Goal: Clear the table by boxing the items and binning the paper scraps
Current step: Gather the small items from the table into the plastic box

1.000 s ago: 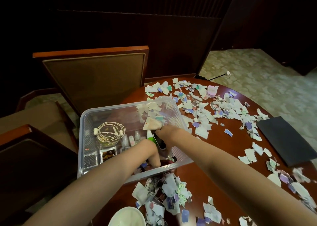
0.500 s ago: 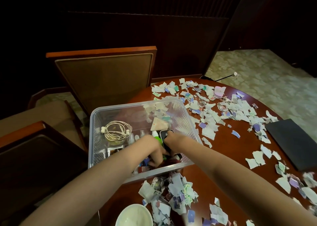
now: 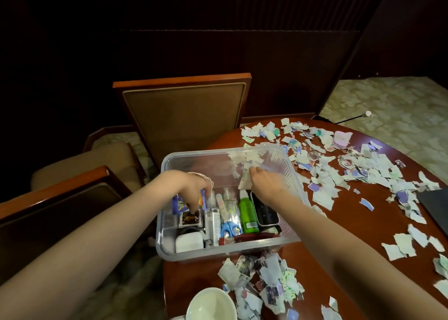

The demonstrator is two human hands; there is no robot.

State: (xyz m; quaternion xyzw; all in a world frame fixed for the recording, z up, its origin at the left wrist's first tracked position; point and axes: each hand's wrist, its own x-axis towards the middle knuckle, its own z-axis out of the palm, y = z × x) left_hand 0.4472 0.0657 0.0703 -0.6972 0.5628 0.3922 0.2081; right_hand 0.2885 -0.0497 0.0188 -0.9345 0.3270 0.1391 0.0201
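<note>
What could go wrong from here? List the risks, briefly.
1. The box sits at the left edge of the table; the left hand, holding a packet, and the right hand both reach in, and a push might slide it off.
2. Scraps crowd the box; some could drop in among the items.
3. The bowl stands by the near edge between the forearms; an elbow may knock it.
</note>
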